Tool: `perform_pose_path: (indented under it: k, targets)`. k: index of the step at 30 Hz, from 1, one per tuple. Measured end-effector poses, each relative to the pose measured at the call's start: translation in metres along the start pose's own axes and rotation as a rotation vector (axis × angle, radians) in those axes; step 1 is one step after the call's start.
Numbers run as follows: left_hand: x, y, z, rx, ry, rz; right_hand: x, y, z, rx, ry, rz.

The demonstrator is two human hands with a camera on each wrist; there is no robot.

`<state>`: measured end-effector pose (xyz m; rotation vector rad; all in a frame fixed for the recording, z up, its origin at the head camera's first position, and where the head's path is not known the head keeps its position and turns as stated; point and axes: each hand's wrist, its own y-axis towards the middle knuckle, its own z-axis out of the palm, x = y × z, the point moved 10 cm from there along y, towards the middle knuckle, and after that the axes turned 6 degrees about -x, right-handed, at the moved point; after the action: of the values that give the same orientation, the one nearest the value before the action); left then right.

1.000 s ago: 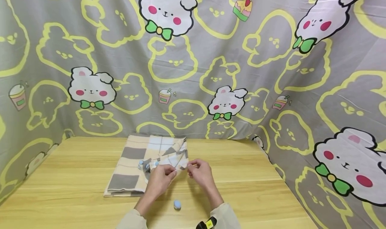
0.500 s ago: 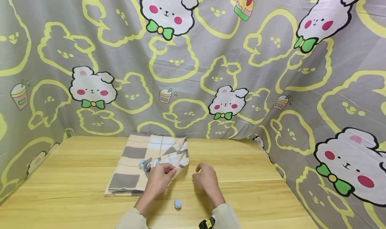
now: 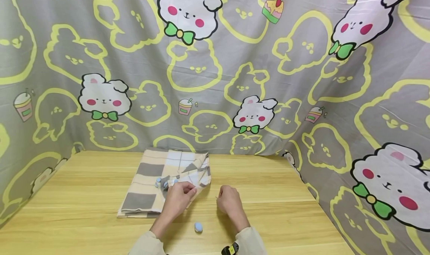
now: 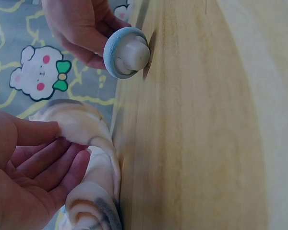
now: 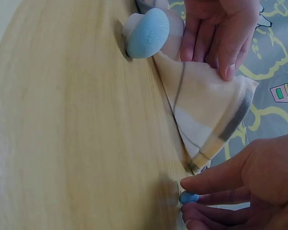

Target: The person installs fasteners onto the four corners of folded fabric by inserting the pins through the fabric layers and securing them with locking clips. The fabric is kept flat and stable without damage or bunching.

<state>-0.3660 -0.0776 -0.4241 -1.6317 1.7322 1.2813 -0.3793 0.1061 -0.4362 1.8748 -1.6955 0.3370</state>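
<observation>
Cloth [image 3: 158, 184] corner pinched in left hand [image 3: 179, 199]; small blue piece [image 5: 188, 197] pinched in right hand [image 3: 228, 202].

Soft checked cloth [image 3: 158, 184], matt blue plastic pin [image 3: 198, 227], smooth wooden table [image 3: 285, 214]

Makeshift home setup: wood table [image 3: 285, 210] w/ cartoon bedsheet [image 3: 235, 61] hung as backdrop.

The checked cloth [image 3: 161, 186] in cream, grey and white lies folded flat on the wooden table [image 3: 285, 217], and its corner nearest to the person is lifted and bunched. A round blue button [image 3: 198, 227] lies alone on the table just in front of the cloth (its white stem points upward). Some more blue buttons [image 3: 158, 182] sit at the cloth's folded edge.
</observation>
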Motion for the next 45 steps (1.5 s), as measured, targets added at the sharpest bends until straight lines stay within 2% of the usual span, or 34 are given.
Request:
perform_pose_path:
  k: [7, 12, 20, 34, 45]
  targets:
    - [0.000, 0.000, 0.002, 0.011, -0.003, -0.001, 0.003, 0.002, 0.006, 0.050, 0.117, 0.031]
    - [0.001, 0.000, 0.002, 0.012, -0.010, 0.004, 0.015, 0.004, 0.004, 0.056, 0.252, 0.002]
    - [-0.001, -0.001, 0.004, 0.018, -0.023, 0.014, 0.030, 0.000, 0.009, 0.145, 0.460, -0.004]
    - [-0.003, -0.002, 0.006, 0.040, -0.005, 0.028, 0.032, -0.004, 0.017, 0.224, 0.598, 0.043]
    - [-0.006, -0.004, 0.008, 0.059, 0.010, 0.038, 0.032, -0.004, 0.017, 0.206, 0.620, 0.058]
